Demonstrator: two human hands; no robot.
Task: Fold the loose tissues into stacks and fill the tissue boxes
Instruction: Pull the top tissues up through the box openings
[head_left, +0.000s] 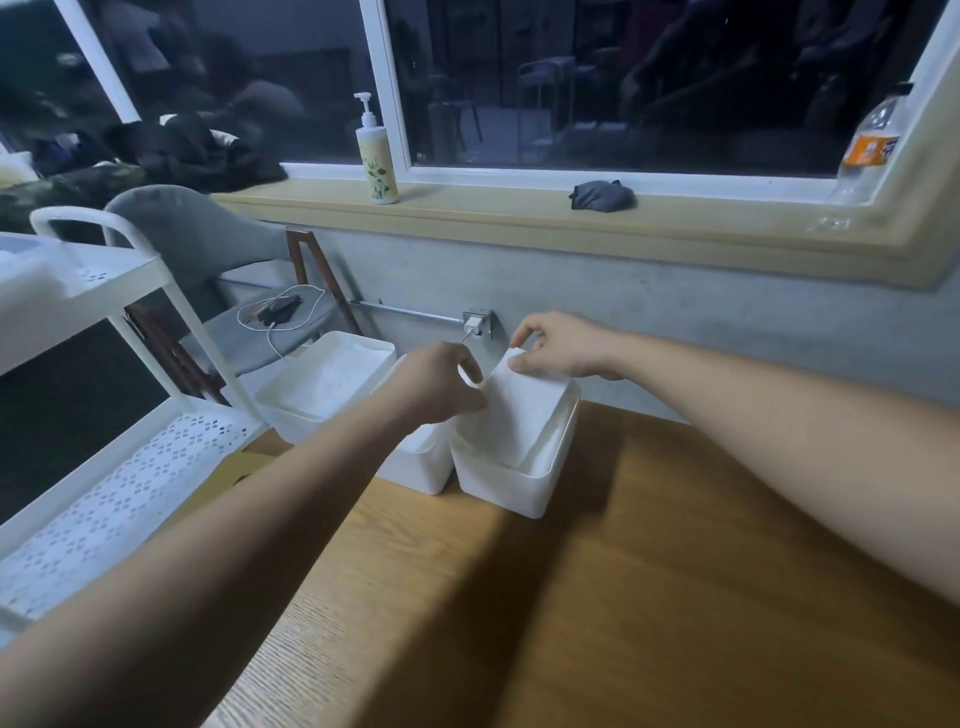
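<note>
1. Wooden table: fills the near right; bears the white boxes at its far edge.
2. White perforated trolley: left of the table, two shelves visible.
3. Grey chair: far left, a phone and white cable on its seat.
4. Right tissue box: white, open-topped; holds a folded tissue stack standing tilted, upper part above the rim.
5. Left tissue box: white, tissues lying inside. A middle box stands between, touching the right one, mostly hidden by the left arm.
6. Left hand: fingers pinched together on the stack's left upper edge.
7. Right hand: fingers closed on the stack's top corner.
8. Pump bottle: on the sill, floral print, no legible writing.
9. Clear bottle: far right, orange label, text unreadable.
10. Dark cloth: on the sill.
</note>
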